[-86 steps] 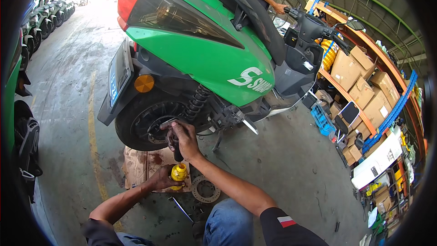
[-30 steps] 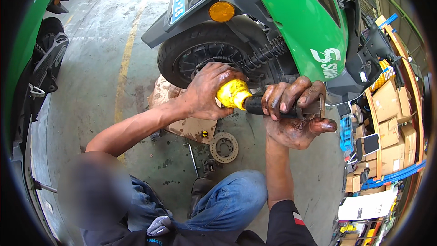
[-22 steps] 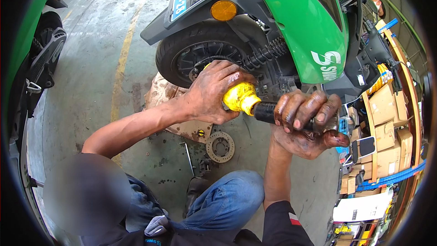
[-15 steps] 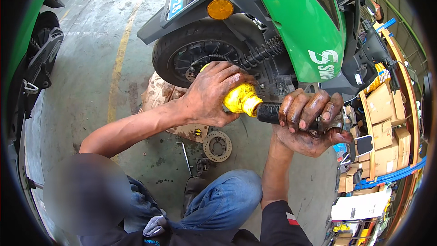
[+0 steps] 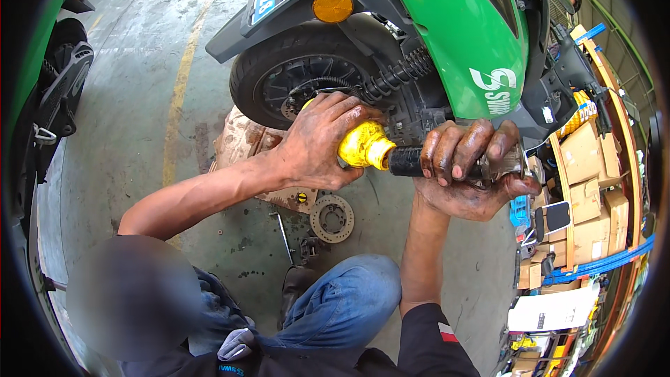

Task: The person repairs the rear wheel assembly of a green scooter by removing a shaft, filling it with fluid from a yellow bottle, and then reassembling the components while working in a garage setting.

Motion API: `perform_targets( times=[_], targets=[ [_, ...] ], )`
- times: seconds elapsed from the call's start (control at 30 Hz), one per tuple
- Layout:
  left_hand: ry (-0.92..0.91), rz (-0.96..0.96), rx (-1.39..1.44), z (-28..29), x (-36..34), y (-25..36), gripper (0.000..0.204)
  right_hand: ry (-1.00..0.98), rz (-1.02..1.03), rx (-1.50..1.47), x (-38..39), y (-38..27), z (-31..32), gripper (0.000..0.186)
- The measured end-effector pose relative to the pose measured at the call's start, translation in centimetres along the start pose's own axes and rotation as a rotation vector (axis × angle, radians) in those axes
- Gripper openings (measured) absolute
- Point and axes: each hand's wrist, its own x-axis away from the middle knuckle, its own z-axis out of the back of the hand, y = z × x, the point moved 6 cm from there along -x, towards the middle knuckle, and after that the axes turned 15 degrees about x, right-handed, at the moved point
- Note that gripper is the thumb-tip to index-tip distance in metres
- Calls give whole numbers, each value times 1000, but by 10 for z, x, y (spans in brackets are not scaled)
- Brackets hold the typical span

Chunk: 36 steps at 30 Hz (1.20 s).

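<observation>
Grey workshop floor [image 5: 136, 108] stretches down the left of the frame. At centre, the left hand [image 5: 322, 141] grasps a yellow bottle [image 5: 366, 145], its mouth touching or just beside a black tube [image 5: 406, 161]; right of centre, the right hand [image 5: 473, 171] curls its fingers around the tube. Keeping both steady, in line, seems wise to me.
</observation>
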Motion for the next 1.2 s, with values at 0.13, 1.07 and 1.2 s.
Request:
perform_targets(
  times=[0.13, 1.07, 1.2],
  targets=[
    [-45, 188, 62, -9, 13, -10, 67, 133, -71, -8, 5, 12, 0, 67],
    [-519, 1118, 1608, -30, 57, -28, 87, 413, -357, 84, 6, 48, 23, 64],
    [-491, 1093, 1729, -31, 57, -23, 82, 491, -372, 130, 10, 46, 28, 61]
  ],
)
